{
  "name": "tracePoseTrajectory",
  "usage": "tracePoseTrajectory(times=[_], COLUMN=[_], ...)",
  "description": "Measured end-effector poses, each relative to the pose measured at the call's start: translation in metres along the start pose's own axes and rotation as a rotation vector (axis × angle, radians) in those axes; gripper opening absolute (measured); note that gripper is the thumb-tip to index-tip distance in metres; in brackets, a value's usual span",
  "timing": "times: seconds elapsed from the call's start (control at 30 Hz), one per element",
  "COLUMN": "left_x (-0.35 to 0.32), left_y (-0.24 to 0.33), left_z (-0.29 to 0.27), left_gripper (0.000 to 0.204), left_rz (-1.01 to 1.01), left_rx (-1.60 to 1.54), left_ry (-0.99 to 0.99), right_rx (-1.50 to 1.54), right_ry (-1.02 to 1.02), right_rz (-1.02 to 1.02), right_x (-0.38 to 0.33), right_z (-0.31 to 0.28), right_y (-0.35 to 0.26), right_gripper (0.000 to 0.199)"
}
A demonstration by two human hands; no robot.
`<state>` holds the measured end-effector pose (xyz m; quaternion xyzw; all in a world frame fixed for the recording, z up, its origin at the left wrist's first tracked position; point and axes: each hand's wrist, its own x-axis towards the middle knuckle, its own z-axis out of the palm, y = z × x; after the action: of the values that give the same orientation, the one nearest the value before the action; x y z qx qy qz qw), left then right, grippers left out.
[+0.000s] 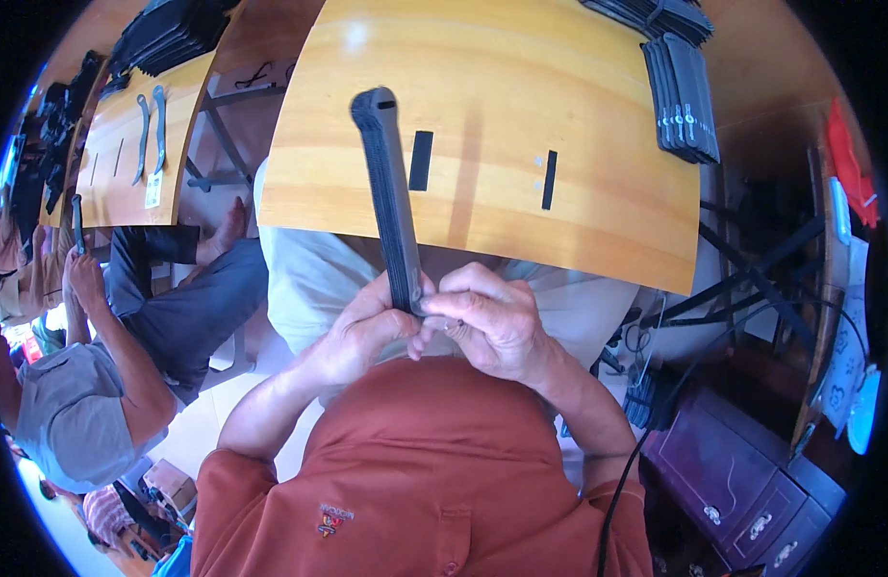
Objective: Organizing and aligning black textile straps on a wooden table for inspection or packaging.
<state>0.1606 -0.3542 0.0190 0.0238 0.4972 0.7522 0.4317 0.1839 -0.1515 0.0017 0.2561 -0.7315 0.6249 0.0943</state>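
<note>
My left hand (362, 332) and my right hand (487, 317) both grip the near end of a long, narrow stack of dark grey flat pieces (388, 188). The stack stands on edge and stretches away from me over the wooden table (579, 221). My right thumb and forefinger pinch the stack's end at its near tip. Two short dark strips (421, 160) (549, 180) lie flat on the table beside the stack.
Rows of dark grey pieces (683, 96) are piled at the table's far right. A seated person in a grey shirt (74, 404) works at the left by another wooden table (126, 163) with metal tools. A dark wooden cabinet with drawers (742, 481) stands at the lower right.
</note>
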Motion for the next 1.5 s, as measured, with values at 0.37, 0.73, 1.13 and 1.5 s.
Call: tracePoseTrajectory(times=[0.37,0.73,1.13,1.5], left_x=[-0.030,-0.078,-0.069,-0.063], left_y=[-0.011,-0.052,-0.058,-0.054], left_z=[0.001,-0.057,-0.052,-0.055], left_gripper=[0.016,0.021,0.019,0.018], left_rz=[0.105,0.038,0.101,0.121], left_rx=[0.088,-0.013,-0.144,-0.044], left_ry=[-0.031,0.210,0.265,0.258], right_rx=[-0.219,-0.377,-0.969,-0.965], right_ry=[-0.031,0.863,0.181,-0.275], right_rz=[-0.088,-0.014,-0.238,0.119], right_x=[0.029,0.130,0.192,0.218], right_z=[-0.031,-0.174,-0.052,0.001], right_y=[-0.014,-0.009,0.095,0.111], right_gripper=[0.012,0.013,0.006,0.020])
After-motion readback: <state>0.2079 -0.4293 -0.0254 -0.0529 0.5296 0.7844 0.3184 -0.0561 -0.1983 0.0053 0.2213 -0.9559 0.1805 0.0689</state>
